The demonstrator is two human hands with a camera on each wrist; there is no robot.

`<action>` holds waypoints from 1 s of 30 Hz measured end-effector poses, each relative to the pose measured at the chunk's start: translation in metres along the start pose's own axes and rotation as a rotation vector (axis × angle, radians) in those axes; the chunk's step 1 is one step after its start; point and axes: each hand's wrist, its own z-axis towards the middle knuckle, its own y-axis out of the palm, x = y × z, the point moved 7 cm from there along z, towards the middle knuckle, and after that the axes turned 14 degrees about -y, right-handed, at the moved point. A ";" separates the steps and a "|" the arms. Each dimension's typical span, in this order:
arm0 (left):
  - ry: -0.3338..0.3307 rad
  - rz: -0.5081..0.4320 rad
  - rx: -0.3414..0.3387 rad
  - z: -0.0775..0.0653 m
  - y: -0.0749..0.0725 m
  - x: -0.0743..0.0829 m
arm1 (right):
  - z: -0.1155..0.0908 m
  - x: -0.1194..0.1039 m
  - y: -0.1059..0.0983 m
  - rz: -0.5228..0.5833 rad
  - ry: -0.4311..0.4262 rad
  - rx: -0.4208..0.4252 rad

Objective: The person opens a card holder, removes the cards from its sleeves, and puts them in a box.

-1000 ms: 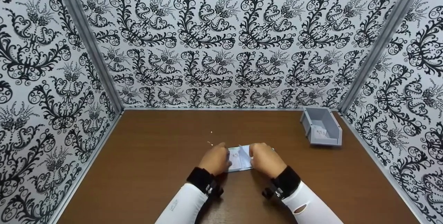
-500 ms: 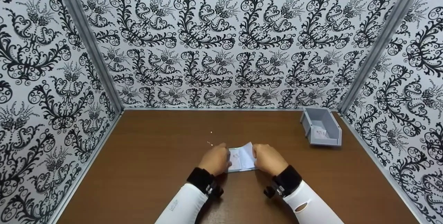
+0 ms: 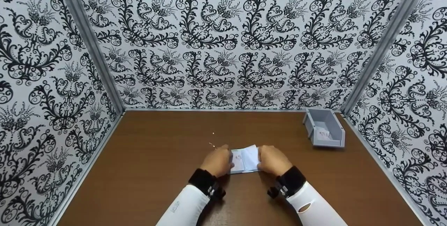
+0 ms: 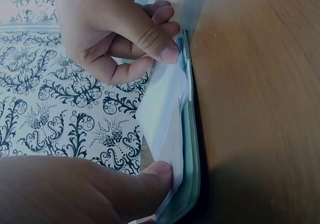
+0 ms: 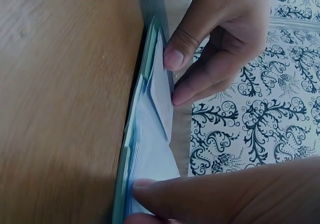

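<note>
A small open booklet (image 3: 244, 163) with pale pages and a blue-green cover (image 4: 190, 154) lies on the table between both hands. Faint reddish print marks its left page (image 3: 237, 161). My left hand (image 3: 217, 161) holds the left side, its thumb (image 5: 174, 58) lying at the page edge. On the other side, my right hand (image 3: 274, 160) pinches the right edge, with its thumb (image 5: 145, 186) against the whitish right page (image 3: 250, 158). That page's top corner stands slightly raised. Fingertips of both hands are partly hidden in the head view.
A grey open-front bin (image 3: 324, 128) with a pale printed piece (image 3: 322, 133) inside stands at the back right. Tiny light specks (image 3: 212, 145) lie on the brown table (image 3: 157, 156) beyond the left hand. Patterned walls (image 3: 223, 44) enclose the back and sides.
My right hand has shifted slightly right, and the whitish page has swung over from near the middle to the right side. The left hand has stayed put.
</note>
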 end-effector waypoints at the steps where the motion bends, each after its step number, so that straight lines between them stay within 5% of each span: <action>1: 0.001 0.003 -0.001 0.000 0.000 0.000 | 0.000 0.000 -0.001 -0.015 0.002 0.000; 8: 0.034 -0.017 0.030 0.001 -0.005 0.002 | 0.004 -0.008 -0.008 -0.041 -0.022 0.072; 19: -0.012 -0.009 -0.033 0.003 -0.011 -0.010 | 0.015 -0.024 0.003 0.266 -0.221 0.139; 30: -0.013 0.069 -0.026 0.000 -0.010 -0.008 | 0.017 -0.006 0.022 0.407 -0.109 0.058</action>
